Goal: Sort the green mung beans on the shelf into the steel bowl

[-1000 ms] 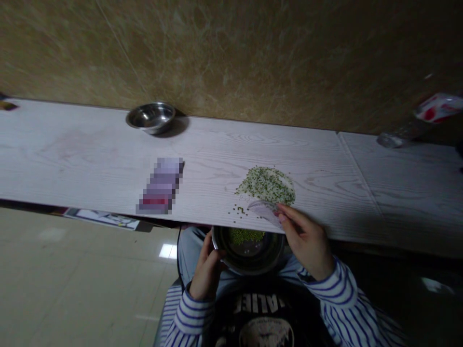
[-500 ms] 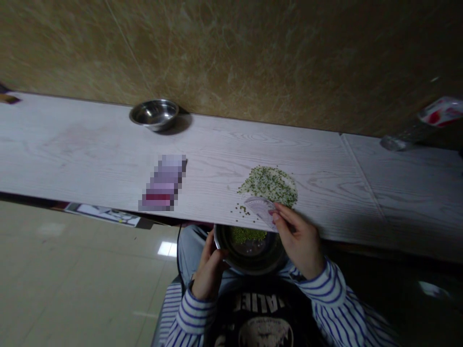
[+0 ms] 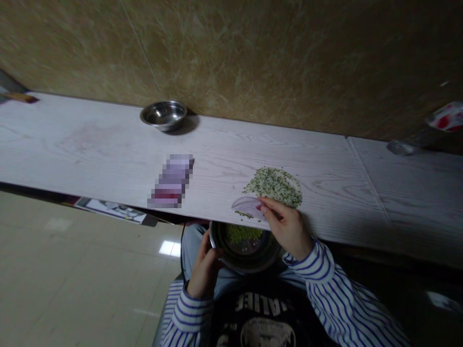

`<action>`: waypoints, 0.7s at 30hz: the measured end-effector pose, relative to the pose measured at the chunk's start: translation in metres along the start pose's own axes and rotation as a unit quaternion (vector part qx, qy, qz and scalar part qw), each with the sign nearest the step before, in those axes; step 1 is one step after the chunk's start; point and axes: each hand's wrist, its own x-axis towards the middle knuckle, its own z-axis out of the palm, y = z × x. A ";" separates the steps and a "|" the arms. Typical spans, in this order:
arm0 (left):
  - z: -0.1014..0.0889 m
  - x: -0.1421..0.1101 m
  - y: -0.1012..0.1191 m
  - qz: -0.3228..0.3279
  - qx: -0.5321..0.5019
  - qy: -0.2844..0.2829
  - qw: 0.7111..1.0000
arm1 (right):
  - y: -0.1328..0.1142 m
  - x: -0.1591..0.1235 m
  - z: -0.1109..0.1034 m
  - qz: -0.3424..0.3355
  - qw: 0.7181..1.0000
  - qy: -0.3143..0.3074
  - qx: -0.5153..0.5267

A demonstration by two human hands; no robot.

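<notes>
My left hand grips the left rim of a metal bowl held in my lap, just under the table's front edge. Green beans lie in the bowl's far part. Between the thumb and fingers of my right hand is a thin, clear plastic disc, tilted low over the tabletop near the edge. Some loose beans show along its lower side. Behind it spreads a pile of green beans mixed with white grains, partly covered by my right fingers.
A small metal bowl stands by the wall on the white wood-grain table. Left of the beans lies a flat pixelated item. A clear bottle with a red-and-white label is at the far right.
My right hand has moved the plastic disc left and slightly toward the table edge, over the scattered beans. My left hand keeps its hold on the bowl. The view has shifted slightly.
</notes>
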 end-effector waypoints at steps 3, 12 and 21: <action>0.000 0.000 0.000 -0.002 -0.005 0.005 1.000 | -0.002 0.000 -0.001 -0.015 1.000 -0.023 0.008; 0.003 0.000 -0.001 -0.008 0.003 0.001 1.000 | -0.014 -0.008 -0.014 -0.038 0.997 -0.071 0.002; -0.001 0.000 -0.016 -0.048 0.033 -0.009 0.998 | 0.009 -0.018 -0.043 0.069 0.995 0.045 0.056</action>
